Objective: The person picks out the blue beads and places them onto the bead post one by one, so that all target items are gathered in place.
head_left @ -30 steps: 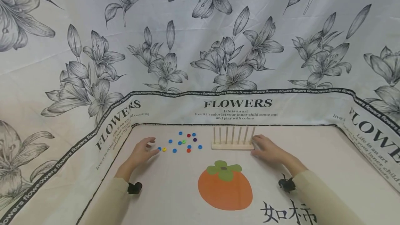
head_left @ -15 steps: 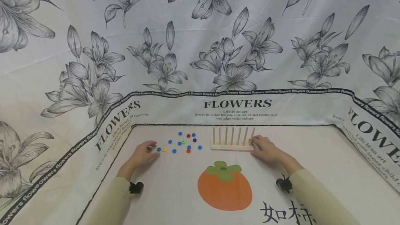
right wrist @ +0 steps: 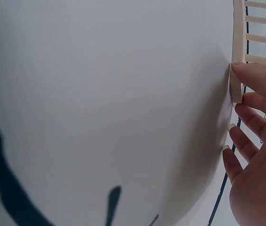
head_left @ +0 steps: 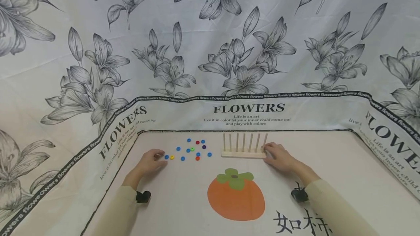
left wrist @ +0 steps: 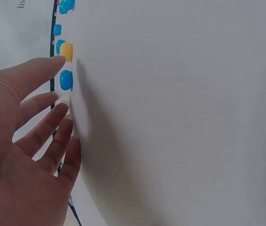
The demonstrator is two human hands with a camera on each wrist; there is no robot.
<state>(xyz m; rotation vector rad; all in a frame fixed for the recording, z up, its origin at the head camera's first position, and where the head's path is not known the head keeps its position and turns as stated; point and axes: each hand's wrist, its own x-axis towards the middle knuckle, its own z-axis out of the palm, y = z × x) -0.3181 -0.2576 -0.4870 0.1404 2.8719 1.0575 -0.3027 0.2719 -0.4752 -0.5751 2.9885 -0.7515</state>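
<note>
In the head view, my left hand rests on the table just left of a blue bead. Its thumb and fingers are spread apart with nothing between them, as the left wrist view also shows. A yellow bead lies beside the blue one. My right hand pinches the right end of a wooden peg rack, thumb on the front of the base and index finger at its end. Upright bare pegs stand in a row on that base. The other right fingers are loosely bent in the right wrist view.
Several more beads lie scattered between the left hand and the rack, among them a green bead, a purple bead and a red bead. A persimmon print marks the cloth in front. A flower-printed curtain rises behind.
My left fingers have drawn slightly lower and back from the blue bead. The right index finger has shifted a little at the rack's end. Beads and rack look nearly unmoved.
</note>
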